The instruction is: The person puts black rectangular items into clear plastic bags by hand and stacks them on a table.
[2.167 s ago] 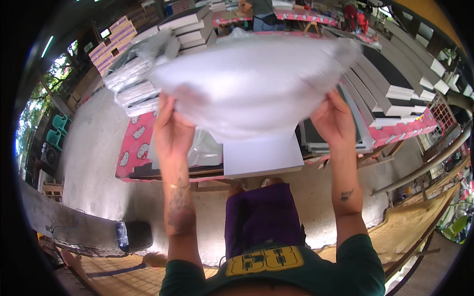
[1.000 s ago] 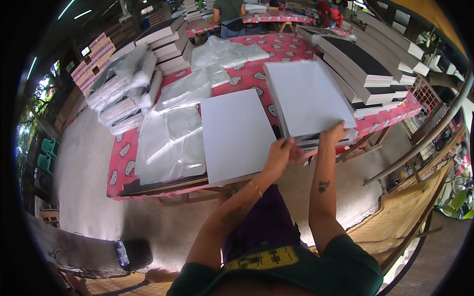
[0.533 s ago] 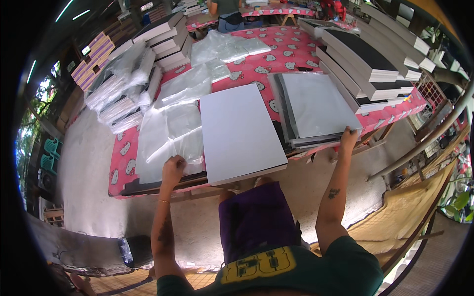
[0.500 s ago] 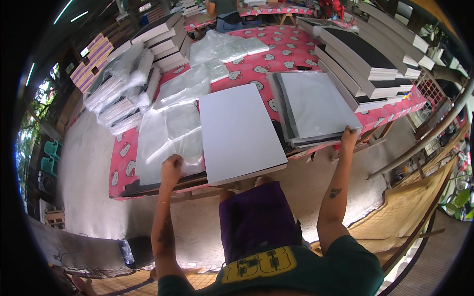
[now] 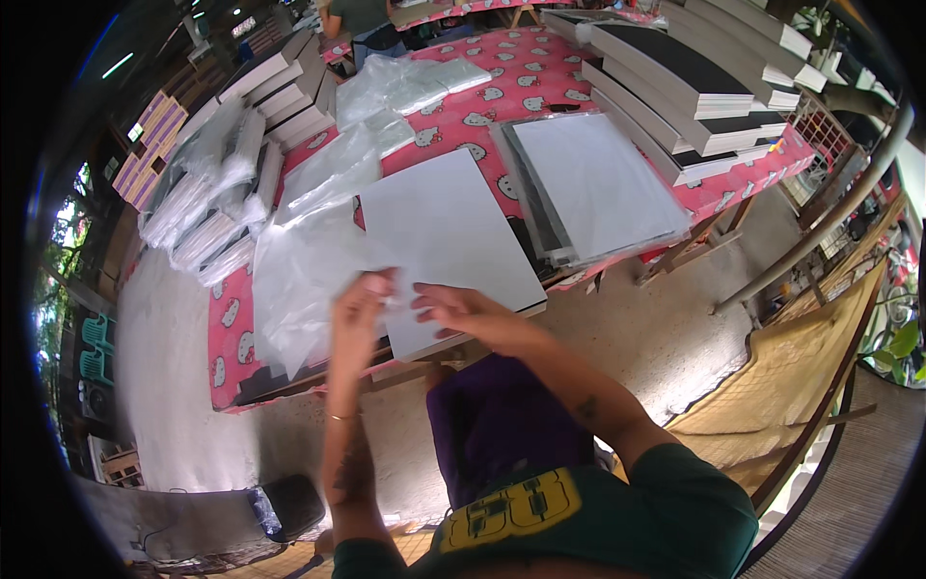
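My left hand is closed on the near edge of a clear plastic bag, lifting it from the table; motion smears the fingertips. Just to its right, my right hand reaches across with fingers apart and holds nothing I can see. Below both hands lies a thick block of white sheets at the table's front edge. Farther right, a flat pile in clear plastic shows a white sheet on top and dark edges. More clear plastic bags spread behind the lifted one.
The table has a pink patterned cloth. Thick black-covered stacks stand at the far right; similar stacks and plastic-wrapped bundles stand at the left. A person is beyond the table. A pole slants at the right.
My right hand has left the right-hand pile and swung left over the white block. My left hand has moved right and up, raising the bag's near edge.
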`<state>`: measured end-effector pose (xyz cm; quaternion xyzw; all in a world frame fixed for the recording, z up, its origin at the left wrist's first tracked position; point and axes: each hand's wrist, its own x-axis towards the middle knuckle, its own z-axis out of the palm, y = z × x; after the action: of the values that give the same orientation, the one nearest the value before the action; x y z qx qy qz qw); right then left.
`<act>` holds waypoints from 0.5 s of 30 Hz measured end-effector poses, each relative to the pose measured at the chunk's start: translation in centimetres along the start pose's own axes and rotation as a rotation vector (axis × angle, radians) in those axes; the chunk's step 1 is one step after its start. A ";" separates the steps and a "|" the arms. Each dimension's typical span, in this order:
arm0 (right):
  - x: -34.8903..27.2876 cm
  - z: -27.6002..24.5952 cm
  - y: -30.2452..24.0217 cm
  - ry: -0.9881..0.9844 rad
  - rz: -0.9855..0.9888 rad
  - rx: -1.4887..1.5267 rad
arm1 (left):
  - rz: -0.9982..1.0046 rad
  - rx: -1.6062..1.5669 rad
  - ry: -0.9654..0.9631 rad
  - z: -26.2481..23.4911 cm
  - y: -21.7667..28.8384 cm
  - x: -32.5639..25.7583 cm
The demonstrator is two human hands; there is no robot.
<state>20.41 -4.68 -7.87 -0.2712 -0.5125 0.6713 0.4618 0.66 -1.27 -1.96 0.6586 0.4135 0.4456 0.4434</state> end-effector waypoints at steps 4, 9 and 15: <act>3.8 1.8 1.2 0.309 -0.115 0.379 | 0.352 0.409 0.313 4.0 -0.2 -0.8; 2.7 0.8 0.8 0.446 -0.151 0.343 | 0.199 0.285 0.302 3.3 -2.8 -1.2; 0.4 -0.4 1.2 0.482 -0.282 0.342 | 0.466 0.737 0.715 1.8 -3.7 0.5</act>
<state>20.21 -4.19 -9.06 -0.2670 -0.3009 0.5935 0.6971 1.99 -0.27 -5.73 0.6520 0.5100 0.5532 -0.0937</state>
